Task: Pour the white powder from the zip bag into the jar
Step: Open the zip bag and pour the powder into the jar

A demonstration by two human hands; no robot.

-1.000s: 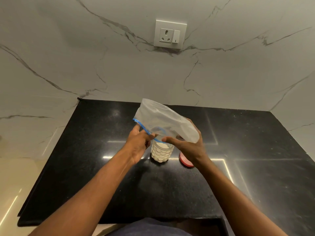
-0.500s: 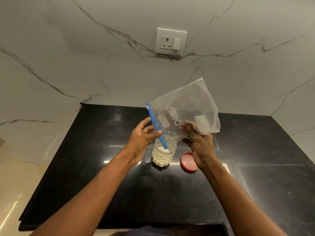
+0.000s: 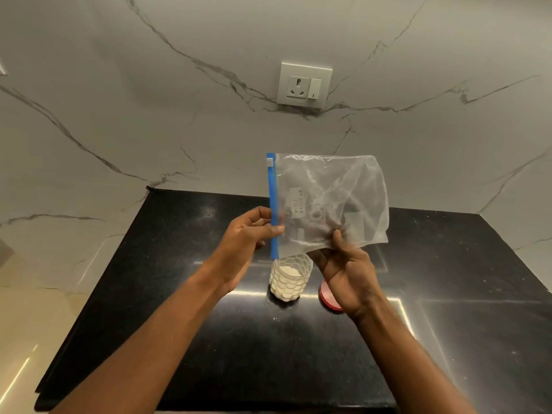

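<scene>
A clear zip bag (image 3: 331, 201) with a blue zip strip hangs above the counter, turned so the strip runs vertically on its left edge. It looks empty. My left hand (image 3: 248, 234) pinches the blue strip between thumb and fingers. My right hand (image 3: 346, 264) grips the bag's lower edge from below. Directly under the bag stands an open clear jar (image 3: 290, 277) with a scalloped pattern, holding white powder nearly to its shoulder.
A red lid (image 3: 327, 300) lies flat on the black stone counter (image 3: 179, 339) just right of the jar, partly hidden by my right hand. A marble wall with a socket plate (image 3: 304, 84) rises behind. The counter's edge falls off at the left.
The bag went from tipped mouth-down over the jar to lifted and held upright and flat, with the blue strip now vertical. Both hands rose with it.
</scene>
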